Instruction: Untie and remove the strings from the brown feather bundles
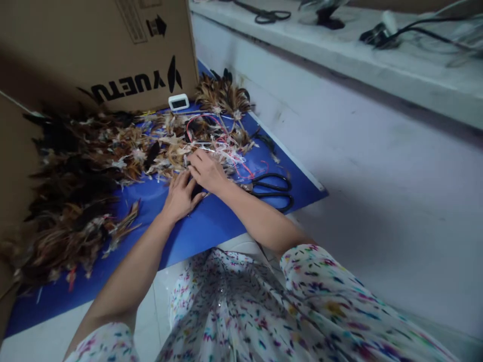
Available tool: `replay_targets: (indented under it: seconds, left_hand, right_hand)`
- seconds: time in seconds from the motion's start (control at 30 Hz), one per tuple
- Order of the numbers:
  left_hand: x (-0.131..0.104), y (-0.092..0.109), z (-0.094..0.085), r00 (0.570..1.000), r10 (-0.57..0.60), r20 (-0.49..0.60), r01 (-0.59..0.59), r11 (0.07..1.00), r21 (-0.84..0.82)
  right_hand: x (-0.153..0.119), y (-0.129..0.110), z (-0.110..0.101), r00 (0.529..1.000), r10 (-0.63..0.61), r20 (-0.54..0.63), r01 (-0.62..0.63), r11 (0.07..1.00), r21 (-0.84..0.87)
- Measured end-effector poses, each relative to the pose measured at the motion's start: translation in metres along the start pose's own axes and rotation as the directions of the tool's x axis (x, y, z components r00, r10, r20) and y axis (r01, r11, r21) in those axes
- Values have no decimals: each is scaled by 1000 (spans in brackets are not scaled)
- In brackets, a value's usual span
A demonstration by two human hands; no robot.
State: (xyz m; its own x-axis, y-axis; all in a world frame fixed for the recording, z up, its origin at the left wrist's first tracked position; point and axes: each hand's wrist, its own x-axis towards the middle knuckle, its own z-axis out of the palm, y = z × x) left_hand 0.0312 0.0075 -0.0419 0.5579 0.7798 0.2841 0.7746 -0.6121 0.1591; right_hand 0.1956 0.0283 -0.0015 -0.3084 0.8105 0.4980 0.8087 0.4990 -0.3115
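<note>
Dim bluish light, soft blur, warped edges

A craft workshop: feather heaps, scissors, cardboard box.

A large brown cardboard box stands at the back left of the blue work surface. Black capital letters are printed on its side and appear upside down from this view; turned right way up they read "YUETU". Next to the word is a black pointed logo mark. Higher on the same side is a black arrow symbol, the kind used for handling marks, beside a faint printed panel of lines too small to read. A small white device with a dark screen sits at the foot of the box; its display cannot be read.
</note>
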Motion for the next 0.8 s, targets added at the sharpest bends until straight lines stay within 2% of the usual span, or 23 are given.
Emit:
replay_targets:
  seconds: [0.13, 0.27, 0.33, 0.43, 0.5, 0.6, 0.7, 0.8]
  left_hand:
    - [-1, -8, 7, 1000, -13, -7, 13, 1000, 26]
    - [1, -17, 15, 996, -53, -75, 55, 998, 32]
    - [2, -19, 16, 994, -58, -89, 60, 998, 16]
    - [4, -17, 11, 993, -87, -78, 88, 996, 12]
    - [6, -14, 7, 991, -118, -67, 119, 993, 17]
    - [9, -11, 3, 987, -148, -59, 148, 989, 3]
    - [10, -10, 2, 985, -161, -64, 160, 987, -18]
    - [11, -9, 0, 983, -168, -68, 166, 985, -35]
  right_hand:
    - [-4, -13, -8, 994, -107, 25, 109, 990, -89]
    - [-6, -21, -20, 972, -218, 81, 232, 941, -245]
    - [-12, -19, -28, 962, -256, 92, 272, 921, -278]
    - [-34, -7, -45, 969, -244, 33, 242, 918, -315]
    - [-59, 8, -57, 977, -209, -28, 188, 922, -338]
    - [-101, 33, -72, 995, -45, -87, 8, 924, -383]
    - [-134, 55, -81, 990, 128, -50, -138, 918, -371]
    - [-150, 71, -81, 969, 247, 18, -227, 913, -338]
